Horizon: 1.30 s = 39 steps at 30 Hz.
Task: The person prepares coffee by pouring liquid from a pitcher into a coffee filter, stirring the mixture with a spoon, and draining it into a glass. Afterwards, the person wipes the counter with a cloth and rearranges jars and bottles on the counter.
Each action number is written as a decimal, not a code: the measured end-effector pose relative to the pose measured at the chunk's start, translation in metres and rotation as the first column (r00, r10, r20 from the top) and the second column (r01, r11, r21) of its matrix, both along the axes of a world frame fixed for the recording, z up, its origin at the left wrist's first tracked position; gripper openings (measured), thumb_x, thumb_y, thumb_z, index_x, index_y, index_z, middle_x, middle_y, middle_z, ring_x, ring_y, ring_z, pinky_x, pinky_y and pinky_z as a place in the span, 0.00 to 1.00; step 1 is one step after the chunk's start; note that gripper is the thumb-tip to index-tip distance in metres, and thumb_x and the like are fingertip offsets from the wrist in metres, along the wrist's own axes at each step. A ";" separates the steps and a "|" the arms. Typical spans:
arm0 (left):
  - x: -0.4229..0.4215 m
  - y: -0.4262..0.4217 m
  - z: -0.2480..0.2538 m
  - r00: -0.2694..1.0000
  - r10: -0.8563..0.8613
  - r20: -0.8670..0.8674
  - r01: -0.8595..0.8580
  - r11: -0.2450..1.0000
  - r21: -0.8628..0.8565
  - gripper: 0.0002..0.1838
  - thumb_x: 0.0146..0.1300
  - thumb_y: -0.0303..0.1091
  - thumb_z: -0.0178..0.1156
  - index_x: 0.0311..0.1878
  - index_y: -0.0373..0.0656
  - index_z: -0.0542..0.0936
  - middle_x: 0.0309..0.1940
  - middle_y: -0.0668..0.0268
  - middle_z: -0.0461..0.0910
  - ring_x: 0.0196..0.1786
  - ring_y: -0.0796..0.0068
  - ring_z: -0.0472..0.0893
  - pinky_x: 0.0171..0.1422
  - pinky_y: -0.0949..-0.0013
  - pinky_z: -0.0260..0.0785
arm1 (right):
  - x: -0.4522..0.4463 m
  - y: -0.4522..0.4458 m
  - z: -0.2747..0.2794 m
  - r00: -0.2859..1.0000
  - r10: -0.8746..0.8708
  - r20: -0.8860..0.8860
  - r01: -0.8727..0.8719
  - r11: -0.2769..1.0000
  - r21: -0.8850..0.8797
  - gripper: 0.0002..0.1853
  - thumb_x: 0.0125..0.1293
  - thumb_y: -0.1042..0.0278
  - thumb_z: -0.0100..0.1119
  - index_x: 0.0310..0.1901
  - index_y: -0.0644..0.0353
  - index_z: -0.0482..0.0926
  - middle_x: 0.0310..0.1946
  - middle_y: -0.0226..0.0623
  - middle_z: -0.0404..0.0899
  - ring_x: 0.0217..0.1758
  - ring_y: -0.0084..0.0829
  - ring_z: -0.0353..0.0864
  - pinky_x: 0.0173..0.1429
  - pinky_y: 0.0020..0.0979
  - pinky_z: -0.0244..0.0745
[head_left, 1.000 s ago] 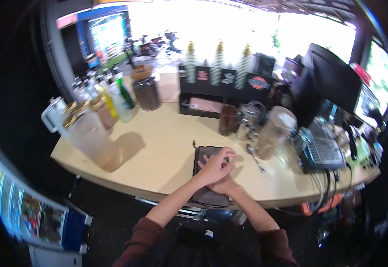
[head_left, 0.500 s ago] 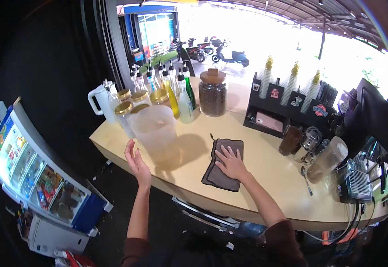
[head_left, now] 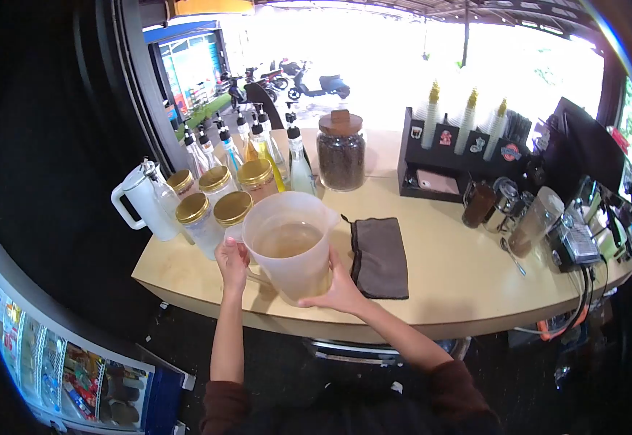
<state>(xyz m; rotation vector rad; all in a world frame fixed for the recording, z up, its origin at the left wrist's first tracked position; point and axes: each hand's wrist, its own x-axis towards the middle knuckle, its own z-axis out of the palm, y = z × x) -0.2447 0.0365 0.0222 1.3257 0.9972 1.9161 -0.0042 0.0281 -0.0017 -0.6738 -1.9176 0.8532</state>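
Observation:
A large translucent plastic pitcher with liquid inside is at the front edge of the counter, tilted a little. My left hand is closed around its handle on the left side. Against the lower right side of the pitcher, my right hand presses with thumb and fingers around the wall. A grey folded cloth with dark edging lies flat just right of my right hand. Gold-lidded jars stand close behind the pitcher. Whether the pitcher's base touches the counter, I cannot tell.
Pump bottles, a white thermos jug and a wooden-lidded jar of dark beans stand behind. A black cup organizer is at the back right. A spoon lies near a tall clear container. A lit fridge is at lower left.
My right hand has left the cloth and moved left onto the pitcher. My left hand has closed on the handle. The pitcher now sits nearer me, and the view has shifted.

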 end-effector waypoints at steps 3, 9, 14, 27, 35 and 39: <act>0.019 -0.014 0.012 0.997 0.076 0.017 -0.077 0.995 0.055 0.26 0.68 0.58 0.52 0.24 0.45 0.67 0.16 0.77 0.62 0.17 0.88 0.59 0.19 0.80 0.48 | -0.010 -0.008 0.005 0.975 -0.135 -0.174 0.102 0.977 -0.188 0.67 0.33 0.49 0.82 0.71 0.62 0.45 0.66 0.50 0.59 0.70 0.43 0.61 0.72 0.43 0.58; 0.056 -0.026 0.038 0.998 0.053 0.041 -0.056 0.995 0.079 0.26 0.65 0.59 0.55 0.25 0.45 0.67 0.17 0.76 0.63 0.17 0.88 0.59 0.19 0.80 0.48 | 0.024 -0.021 0.028 0.951 -0.200 -0.235 0.195 0.980 -0.046 0.64 0.32 0.52 0.83 0.70 0.59 0.50 0.65 0.46 0.62 0.68 0.41 0.64 0.70 0.42 0.62; 0.123 -0.026 0.059 0.991 -0.105 0.077 0.097 0.990 0.097 0.25 0.65 0.58 0.55 0.26 0.45 0.67 0.16 0.76 0.62 0.17 0.88 0.59 0.19 0.80 0.48 | 0.090 -0.032 0.053 0.940 -0.218 -0.261 0.196 0.974 -0.110 0.61 0.31 0.60 0.84 0.69 0.59 0.54 0.63 0.41 0.64 0.68 0.36 0.62 0.71 0.40 0.59; 0.353 0.019 0.014 0.887 -0.457 0.063 0.455 0.889 0.046 0.25 0.68 0.56 0.52 0.26 0.44 0.68 0.18 0.75 0.65 0.18 0.87 0.60 0.21 0.79 0.49 | 0.309 -0.054 0.028 0.826 -0.505 -0.250 0.471 0.863 -0.185 0.61 0.30 0.58 0.83 0.68 0.64 0.56 0.62 0.45 0.66 0.66 0.38 0.66 0.69 0.39 0.61; 0.456 0.045 0.011 0.812 -0.583 0.022 0.582 0.812 0.049 0.24 0.69 0.56 0.50 0.30 0.44 0.69 0.19 0.75 0.65 0.18 0.88 0.59 0.20 0.80 0.50 | 0.405 -0.038 0.009 0.790 -0.516 -0.330 0.466 0.856 -0.222 0.59 0.31 0.64 0.83 0.67 0.63 0.56 0.61 0.43 0.66 0.66 0.37 0.66 0.69 0.37 0.61; 0.487 0.060 0.009 0.838 -0.544 0.051 0.542 0.839 0.051 0.23 0.69 0.55 0.51 0.28 0.44 0.69 0.19 0.75 0.65 0.17 0.87 0.60 0.20 0.79 0.51 | 0.432 -0.026 0.008 0.781 -0.544 -0.307 0.487 0.838 -0.247 0.59 0.31 0.64 0.83 0.67 0.63 0.56 0.62 0.43 0.66 0.66 0.36 0.66 0.69 0.37 0.61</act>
